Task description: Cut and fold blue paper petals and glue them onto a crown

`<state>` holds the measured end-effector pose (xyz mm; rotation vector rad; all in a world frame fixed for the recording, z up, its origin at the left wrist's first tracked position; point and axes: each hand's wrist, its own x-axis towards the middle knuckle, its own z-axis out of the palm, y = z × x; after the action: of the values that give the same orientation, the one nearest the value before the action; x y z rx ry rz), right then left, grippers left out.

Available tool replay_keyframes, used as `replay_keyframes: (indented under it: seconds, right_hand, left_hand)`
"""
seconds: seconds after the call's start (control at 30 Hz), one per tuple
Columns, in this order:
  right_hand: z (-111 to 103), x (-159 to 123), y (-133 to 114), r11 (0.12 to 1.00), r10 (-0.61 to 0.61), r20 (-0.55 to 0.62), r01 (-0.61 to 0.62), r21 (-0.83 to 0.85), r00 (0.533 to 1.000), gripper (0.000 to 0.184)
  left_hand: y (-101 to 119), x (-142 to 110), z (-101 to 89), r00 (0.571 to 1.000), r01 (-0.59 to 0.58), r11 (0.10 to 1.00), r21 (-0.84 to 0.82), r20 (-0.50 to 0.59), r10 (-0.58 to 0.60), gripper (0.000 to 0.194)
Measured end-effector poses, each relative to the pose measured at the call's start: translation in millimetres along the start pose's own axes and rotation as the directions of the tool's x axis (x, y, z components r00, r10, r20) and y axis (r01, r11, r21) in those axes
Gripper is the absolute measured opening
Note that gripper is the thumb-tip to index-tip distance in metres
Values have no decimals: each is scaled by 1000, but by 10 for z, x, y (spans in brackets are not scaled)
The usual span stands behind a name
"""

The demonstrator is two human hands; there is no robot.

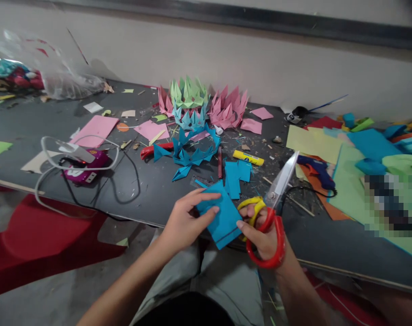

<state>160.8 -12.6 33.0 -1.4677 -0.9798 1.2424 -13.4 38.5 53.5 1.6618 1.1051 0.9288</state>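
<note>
My left hand point(185, 222) pinches the left side of a folded blue paper square point(221, 217) just above the near edge of a dark table point(151, 185). My right hand point(263, 237) grips red and yellow handled scissors point(272, 213), blades pointing up and away, while its fingertips also touch the paper's right edge. Behind the paper lie more blue paper pieces point(238, 176) and a chain of folded blue shapes point(192, 151).
Folded pink, green and blue paper crowns point(201, 104) stand at the back. A yellow glue stick point(248, 157), a red cutter point(151, 149), a purple device with cables point(83, 170) and sheets of coloured paper point(348, 167) lie around. A plastic bag point(46, 72) sits far left.
</note>
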Motion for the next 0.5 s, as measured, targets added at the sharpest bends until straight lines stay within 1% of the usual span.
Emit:
replay_keyframes:
  seconds: [0.03, 0.1, 0.2, 0.27, 0.4, 0.5]
  right_hand:
    - [-36, 13, 6, 1000, 6, 20, -5, -13, 1000, 35]
    - [-106, 44, 17, 1000, 2, 25, -1, -30, 1000, 32]
    - [-177, 98, 20, 997, -46, -28, 44, -69, 999, 28]
    - [-194, 124, 9, 992, -82, -52, 77, -103, 995, 28]
    - [-180, 131, -31, 978, -103, -59, 90, -187, 993, 26]
    - [-163, 120, -59, 970, -109, -69, 91, -227, 992, 27]
  left_hand:
    - [-9, 14, -35, 1000, 11, 1000, -22, 14, -11, 19]
    - [-19, 34, -91, 994, 30, 998, -51, 105, -25, 14]
    - [-13, 35, -119, 959, 49, 998, -44, 280, -35, 13]
    - [-9, 20, -104, 938, 46, 998, -36, 346, -31, 16]
    - [-24, -6, -64, 901, 66, 997, -30, 432, -47, 23]
    - [-40, -9, -51, 901, 115, 992, -53, 426, -81, 23]
